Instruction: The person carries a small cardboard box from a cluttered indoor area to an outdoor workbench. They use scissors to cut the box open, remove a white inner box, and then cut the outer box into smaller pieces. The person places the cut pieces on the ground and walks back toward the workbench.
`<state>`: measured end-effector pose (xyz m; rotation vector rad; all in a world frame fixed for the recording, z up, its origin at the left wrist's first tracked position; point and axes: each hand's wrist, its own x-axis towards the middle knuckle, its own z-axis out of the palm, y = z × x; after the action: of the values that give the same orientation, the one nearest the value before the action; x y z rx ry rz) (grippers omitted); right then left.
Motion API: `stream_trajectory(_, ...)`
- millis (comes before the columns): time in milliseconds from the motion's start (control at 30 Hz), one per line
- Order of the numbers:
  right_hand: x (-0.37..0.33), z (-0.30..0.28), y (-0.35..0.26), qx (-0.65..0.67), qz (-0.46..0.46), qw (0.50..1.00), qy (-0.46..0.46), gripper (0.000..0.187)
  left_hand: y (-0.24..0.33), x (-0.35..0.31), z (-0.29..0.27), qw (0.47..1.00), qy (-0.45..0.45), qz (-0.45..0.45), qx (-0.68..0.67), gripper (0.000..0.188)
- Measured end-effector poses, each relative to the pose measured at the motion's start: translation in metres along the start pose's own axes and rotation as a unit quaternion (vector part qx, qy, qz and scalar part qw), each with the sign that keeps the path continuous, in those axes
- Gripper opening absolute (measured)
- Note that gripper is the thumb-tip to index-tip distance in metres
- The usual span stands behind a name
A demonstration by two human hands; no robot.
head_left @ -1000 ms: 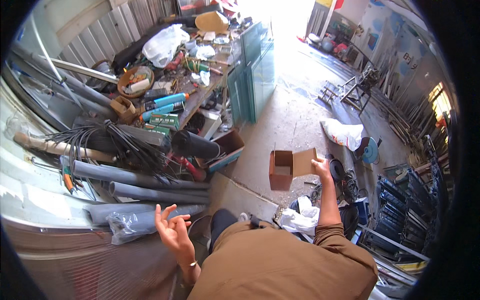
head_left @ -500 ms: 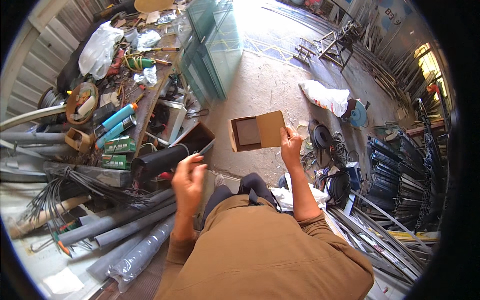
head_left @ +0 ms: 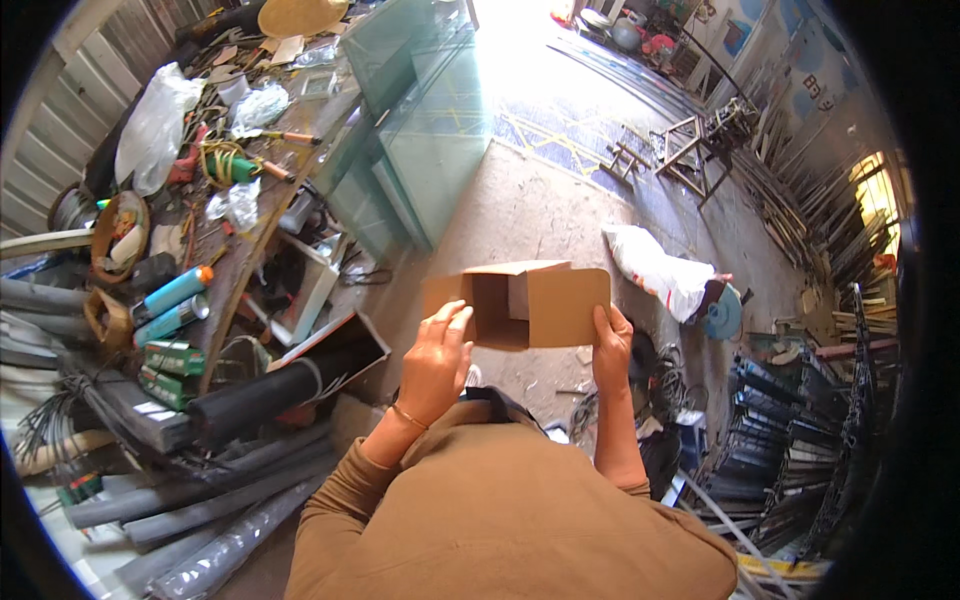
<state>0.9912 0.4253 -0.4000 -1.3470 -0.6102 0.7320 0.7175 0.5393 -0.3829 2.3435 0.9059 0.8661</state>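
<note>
A small brown cardboard box is held up in front of me, its open end facing me and its flaps spread to both sides. My right hand pinches the outer edge of the right flap, thumb in front. At the other side, my left hand has its bent fingers on the left flap, which is slightly blurred. These fingers cover the flap's lower part. Inside, the box is shadowed, with a pale patch on the right; whether it holds anything is hard to tell.
A cluttered workbench with spray cans runs along the left. Glass panes lean beside it. Dark pipes lie at lower left. A white sack rests on the floor. Metal profiles are stacked at right.
My left hand has come up and right to the box's left flap. The box has turned, its left flap now folded outward, while my right hand keeps the right flap and has moved slightly right and down.
</note>
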Motion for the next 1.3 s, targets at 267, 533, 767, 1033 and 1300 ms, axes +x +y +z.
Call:
stream_trajectory(267,0.127,-0.074,-0.051,-0.065,0.046,0.99,-0.114,0.025,-0.025,0.136,0.143,0.994,-0.043,-0.095,0.044,0.093)
stream_trajectory(533,0.303,-0.101,-0.036,-0.122,0.037,0.99,-0.06,0.021,-0.085,0.313,0.26,0.996,-0.073,-0.001,0.044,0.08)
stream_trajectory(767,0.456,-0.165,-0.05,0.012,0.057,0.998,-0.001,0.027,-0.098,0.481,0.322,0.99,-0.131,0.001,-0.042,0.028)
stream_trajectory(1033,0.635,-0.19,-0.018,0.203,0.101,0.973,-0.044,0.03,-0.112,0.621,0.422,0.993,-0.001,-0.055,-0.107,0.035)
stream_trajectory(1300,0.821,-0.214,-0.029,0.125,0.081,0.983,-0.105,0.027,-0.099,0.757,0.435,0.967,0.124,-0.097,-0.201,0.037)
